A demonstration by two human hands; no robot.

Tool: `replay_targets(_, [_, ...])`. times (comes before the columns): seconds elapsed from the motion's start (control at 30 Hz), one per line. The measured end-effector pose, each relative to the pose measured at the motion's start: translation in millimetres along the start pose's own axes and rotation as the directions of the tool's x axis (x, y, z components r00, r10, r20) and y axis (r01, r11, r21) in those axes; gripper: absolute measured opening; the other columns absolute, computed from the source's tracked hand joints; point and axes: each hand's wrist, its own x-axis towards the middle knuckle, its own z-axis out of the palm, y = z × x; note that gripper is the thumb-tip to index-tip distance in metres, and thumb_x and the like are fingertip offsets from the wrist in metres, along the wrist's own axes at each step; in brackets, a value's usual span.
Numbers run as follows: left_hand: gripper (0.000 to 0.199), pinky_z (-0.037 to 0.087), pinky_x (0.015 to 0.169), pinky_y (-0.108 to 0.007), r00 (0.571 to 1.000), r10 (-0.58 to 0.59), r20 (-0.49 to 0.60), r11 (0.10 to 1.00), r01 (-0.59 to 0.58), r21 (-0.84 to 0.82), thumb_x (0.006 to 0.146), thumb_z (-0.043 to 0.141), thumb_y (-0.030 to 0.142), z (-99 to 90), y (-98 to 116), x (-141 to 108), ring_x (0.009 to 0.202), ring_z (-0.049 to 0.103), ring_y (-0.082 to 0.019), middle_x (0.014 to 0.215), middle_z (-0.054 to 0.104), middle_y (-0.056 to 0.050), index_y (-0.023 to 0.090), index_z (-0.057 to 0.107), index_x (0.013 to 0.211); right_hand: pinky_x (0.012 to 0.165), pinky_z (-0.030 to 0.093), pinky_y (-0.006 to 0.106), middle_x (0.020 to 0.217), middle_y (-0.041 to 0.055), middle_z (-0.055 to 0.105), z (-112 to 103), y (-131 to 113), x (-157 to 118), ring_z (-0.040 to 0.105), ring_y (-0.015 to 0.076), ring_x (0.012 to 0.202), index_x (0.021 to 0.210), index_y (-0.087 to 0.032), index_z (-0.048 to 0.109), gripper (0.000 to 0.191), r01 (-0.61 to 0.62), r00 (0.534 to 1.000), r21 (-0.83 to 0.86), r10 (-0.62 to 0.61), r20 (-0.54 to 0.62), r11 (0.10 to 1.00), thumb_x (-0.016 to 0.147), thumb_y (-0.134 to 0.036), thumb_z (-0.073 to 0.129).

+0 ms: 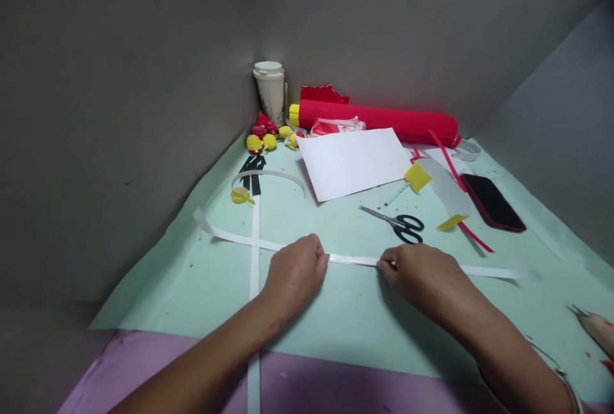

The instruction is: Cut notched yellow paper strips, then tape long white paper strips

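Observation:
A long white paper strip (354, 260) runs sideways across the pale green sheet. My left hand (298, 267) pinches it near the middle. Further along to the right, my right hand (417, 270) pinches the same strip, and its free end trails past that hand. The stretch between my hands looks straight. To the left, the strip crosses a second white strip (254, 273) that runs toward the front edge; its left end curls up. Scissors (398, 221) with black handles lie just behind my right hand.
At the back are a red corrugated roll (378, 118), a lidded cup (270, 91), small yellow and red pieces (261, 139) and a white sheet (357, 164). Black strips (252, 174) lie at left. A phone (493, 203) and a pointed tool (595, 326) are at right.

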Motion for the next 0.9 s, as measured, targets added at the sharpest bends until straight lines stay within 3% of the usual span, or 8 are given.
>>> replay_targets(0.47, [0.004,0.027,0.053,-0.027,0.999,0.012,-0.046,1.000,-0.013,-0.025,0.088,0.047,0.024,4.7,1.5,-6.8,0.060,0.050,-0.015,0.071,0.058,0.003,0.022,0.049,0.085,0.049,0.025,0.029,0.074,0.0060,0.073,-0.9,-0.4,0.3,0.065,0.0237,0.069,0.076,-0.025,0.073,0.028,-0.009,1.000,-0.020,0.009,0.017,1.000,0.087,-0.029,0.047])
replay_targets(0.7, [0.015,0.034,0.061,-0.031,0.958,0.243,-0.153,0.928,-0.184,0.323,0.089,0.045,0.009,11.0,13.0,-14.1,0.076,0.050,-0.019,0.082,0.057,-0.003,0.019,0.053,0.080,0.050,0.026,0.029,0.076,0.0066,0.074,-2.3,-1.4,-0.5,0.066,0.0248,0.071,0.078,-0.026,0.074,0.029,-0.008,1.000,-0.029,0.008,0.016,1.000,0.087,-0.030,0.046])
replay_targets(0.9, [0.018,0.041,0.063,-0.030,0.916,0.385,-0.113,0.874,-0.323,0.363,0.084,0.051,0.001,11.1,10.7,-17.5,0.075,0.053,-0.018,0.083,0.062,-0.003,0.017,0.060,0.082,0.051,0.027,0.029,0.076,0.0071,0.073,-1.0,-0.6,-0.2,0.066,0.0240,0.072,0.077,-0.024,0.073,0.028,-0.002,1.000,-0.022,0.002,0.014,1.000,0.087,-0.030,0.047])
